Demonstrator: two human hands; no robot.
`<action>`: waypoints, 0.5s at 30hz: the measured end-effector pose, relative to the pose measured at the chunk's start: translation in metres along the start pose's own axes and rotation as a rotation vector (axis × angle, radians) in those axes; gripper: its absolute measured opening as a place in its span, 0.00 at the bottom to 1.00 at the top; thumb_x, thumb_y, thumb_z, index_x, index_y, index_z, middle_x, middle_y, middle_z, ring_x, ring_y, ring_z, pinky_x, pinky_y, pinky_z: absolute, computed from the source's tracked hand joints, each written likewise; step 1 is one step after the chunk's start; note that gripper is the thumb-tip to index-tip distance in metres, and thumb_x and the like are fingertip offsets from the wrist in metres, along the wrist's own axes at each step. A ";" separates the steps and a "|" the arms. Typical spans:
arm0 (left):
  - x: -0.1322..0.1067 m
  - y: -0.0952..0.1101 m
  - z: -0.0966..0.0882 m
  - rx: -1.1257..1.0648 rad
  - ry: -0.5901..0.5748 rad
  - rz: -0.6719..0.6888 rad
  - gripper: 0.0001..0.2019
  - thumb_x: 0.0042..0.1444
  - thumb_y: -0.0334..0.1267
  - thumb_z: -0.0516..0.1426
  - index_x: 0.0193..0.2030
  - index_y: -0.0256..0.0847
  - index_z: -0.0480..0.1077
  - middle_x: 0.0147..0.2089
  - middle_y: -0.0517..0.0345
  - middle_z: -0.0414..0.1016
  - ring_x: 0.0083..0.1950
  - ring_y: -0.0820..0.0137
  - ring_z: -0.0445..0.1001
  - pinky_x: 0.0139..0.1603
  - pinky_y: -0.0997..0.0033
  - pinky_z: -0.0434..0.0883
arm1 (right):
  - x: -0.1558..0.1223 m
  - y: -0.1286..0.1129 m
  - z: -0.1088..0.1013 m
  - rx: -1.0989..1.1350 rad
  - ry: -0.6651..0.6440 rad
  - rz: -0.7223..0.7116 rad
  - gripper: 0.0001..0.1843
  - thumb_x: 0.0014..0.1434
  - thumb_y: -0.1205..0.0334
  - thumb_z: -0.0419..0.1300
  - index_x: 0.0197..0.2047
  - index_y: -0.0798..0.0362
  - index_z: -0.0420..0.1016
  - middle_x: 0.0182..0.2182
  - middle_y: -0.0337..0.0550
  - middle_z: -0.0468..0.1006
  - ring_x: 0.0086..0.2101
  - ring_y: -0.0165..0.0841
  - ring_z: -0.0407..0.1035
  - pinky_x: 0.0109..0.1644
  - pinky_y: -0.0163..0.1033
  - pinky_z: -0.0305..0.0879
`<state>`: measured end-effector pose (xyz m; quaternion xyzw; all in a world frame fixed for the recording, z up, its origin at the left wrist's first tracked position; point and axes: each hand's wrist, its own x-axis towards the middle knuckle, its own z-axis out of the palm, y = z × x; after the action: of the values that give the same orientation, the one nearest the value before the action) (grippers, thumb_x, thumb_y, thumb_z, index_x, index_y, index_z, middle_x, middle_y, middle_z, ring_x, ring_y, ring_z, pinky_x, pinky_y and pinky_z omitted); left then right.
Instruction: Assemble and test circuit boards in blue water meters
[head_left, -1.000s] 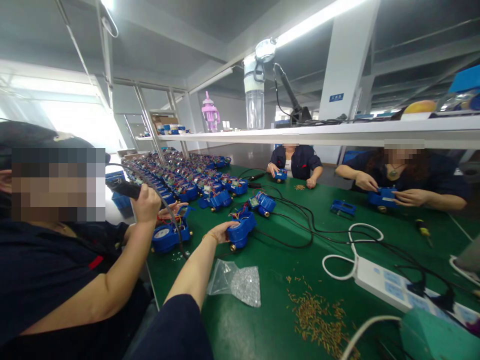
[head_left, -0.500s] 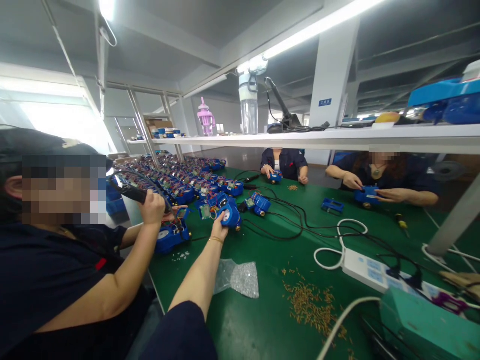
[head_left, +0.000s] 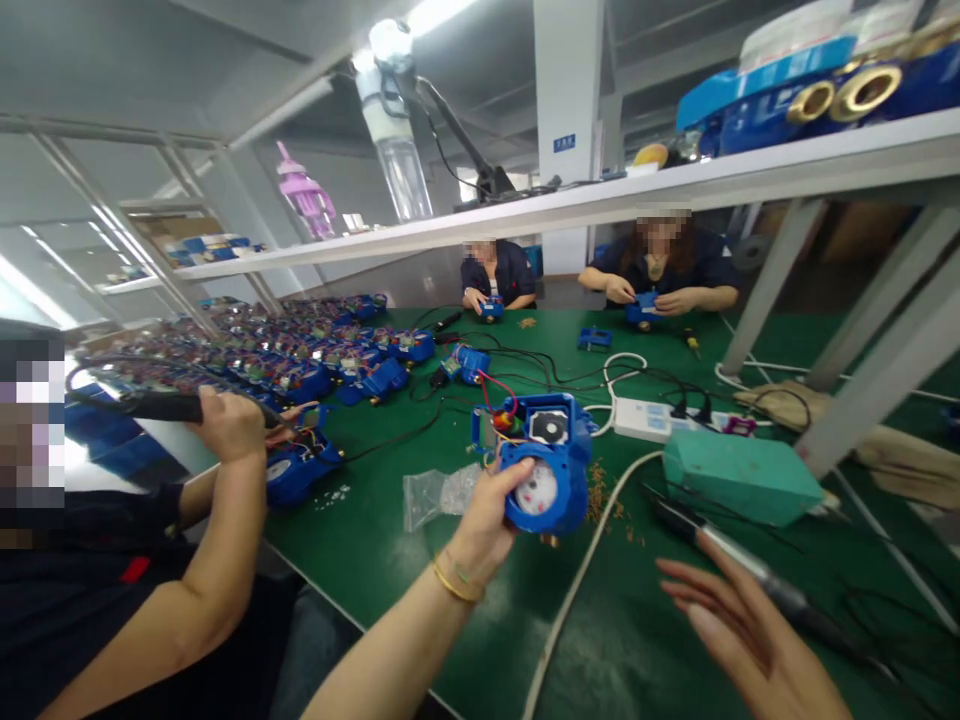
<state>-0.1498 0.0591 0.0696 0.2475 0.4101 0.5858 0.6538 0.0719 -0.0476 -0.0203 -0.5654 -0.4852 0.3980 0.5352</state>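
My left hand (head_left: 480,525) grips a blue water meter (head_left: 571,480) above the table, thumb at its round white dial. Coloured wires run from the meter to a small open housing part (head_left: 480,430) hanging at its left side. My right hand (head_left: 757,635) is at the lower right with fingers stretched out and nothing in them. Close beyond its fingertips lies a black and silver corded hand tool (head_left: 739,555). Under and behind the meter are small brass-coloured screws (head_left: 598,492) and a clear plastic bag (head_left: 427,498) of small pieces.
On my left a co-worker's hand (head_left: 232,420) holds a black corded tool over another meter (head_left: 304,465). Rows of wired meters (head_left: 300,375) fill the far left. A teal box (head_left: 739,475), power strip (head_left: 637,418) and cables lie right. A shelf (head_left: 480,222) crosses above; two people sit opposite.
My left hand has brought the water meter from beside the rows towards me and to the right. My right hand has come into view. The view has turned right.
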 end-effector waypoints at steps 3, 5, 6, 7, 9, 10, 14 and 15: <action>-0.056 -0.070 0.026 -0.062 -0.098 -0.198 0.24 0.38 0.37 0.72 0.43 0.33 0.75 0.39 0.50 0.83 0.37 0.65 0.80 0.42 0.68 0.76 | -0.001 -0.013 -0.011 0.162 0.009 0.135 0.51 0.56 0.38 0.63 0.73 0.50 0.46 0.52 0.55 0.78 0.51 0.47 0.74 0.51 0.47 0.75; -0.086 -0.109 0.036 -0.097 -0.107 -0.291 0.25 0.36 0.37 0.73 0.42 0.35 0.73 0.38 0.53 0.82 0.37 0.67 0.79 0.43 0.70 0.74 | -0.011 -0.014 -0.025 0.155 0.102 0.231 0.55 0.51 0.38 0.67 0.73 0.51 0.49 0.52 0.55 0.78 0.51 0.49 0.74 0.51 0.47 0.75; -0.097 -0.126 0.039 -0.109 -0.109 -0.337 0.25 0.36 0.39 0.74 0.41 0.36 0.72 0.38 0.54 0.82 0.37 0.68 0.79 0.42 0.70 0.74 | -0.019 -0.012 -0.031 0.159 0.142 0.286 0.55 0.49 0.38 0.69 0.72 0.52 0.52 0.52 0.54 0.78 0.51 0.50 0.74 0.51 0.46 0.75; -0.105 -0.139 0.040 -0.114 -0.109 -0.368 0.25 0.35 0.40 0.74 0.40 0.36 0.71 0.37 0.55 0.81 0.36 0.68 0.78 0.42 0.70 0.73 | -0.027 -0.008 -0.037 0.175 0.173 0.342 0.54 0.48 0.39 0.70 0.70 0.52 0.55 0.52 0.54 0.78 0.51 0.49 0.73 0.52 0.46 0.74; -0.115 -0.157 0.039 -0.102 -0.112 -0.419 0.27 0.33 0.41 0.75 0.37 0.37 0.69 0.35 0.57 0.81 0.35 0.69 0.77 0.41 0.70 0.72 | -0.042 0.003 -0.049 0.224 0.212 0.436 0.51 0.47 0.40 0.71 0.68 0.53 0.59 0.53 0.53 0.77 0.52 0.49 0.73 0.53 0.45 0.74; -0.116 -0.162 0.037 -0.085 -0.115 -0.438 0.27 0.31 0.42 0.76 0.37 0.37 0.69 0.35 0.57 0.80 0.35 0.69 0.77 0.41 0.70 0.72 | -0.048 0.008 -0.053 0.247 0.219 0.476 0.51 0.46 0.41 0.72 0.67 0.54 0.60 0.53 0.53 0.78 0.52 0.50 0.73 0.52 0.45 0.74; -0.115 -0.165 0.020 -0.065 -0.158 -0.477 0.25 0.38 0.49 0.74 0.35 0.33 0.72 0.35 0.54 0.79 0.36 0.71 0.76 0.43 0.73 0.70 | -0.057 0.020 -0.066 0.280 0.223 0.587 0.52 0.44 0.41 0.73 0.66 0.56 0.62 0.52 0.54 0.78 0.50 0.50 0.74 0.49 0.43 0.76; -0.113 -0.163 0.016 -0.092 -0.151 -0.484 0.25 0.42 0.52 0.72 0.34 0.32 0.73 0.34 0.53 0.79 0.37 0.71 0.76 0.43 0.73 0.70 | -0.056 0.020 -0.068 0.279 0.221 0.602 0.54 0.43 0.41 0.74 0.67 0.56 0.62 0.52 0.54 0.78 0.50 0.50 0.74 0.48 0.42 0.76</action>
<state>-0.0424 -0.0790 -0.0254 0.1554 0.3803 0.4101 0.8143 0.1281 -0.1164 -0.0369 -0.6440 -0.1769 0.5370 0.5154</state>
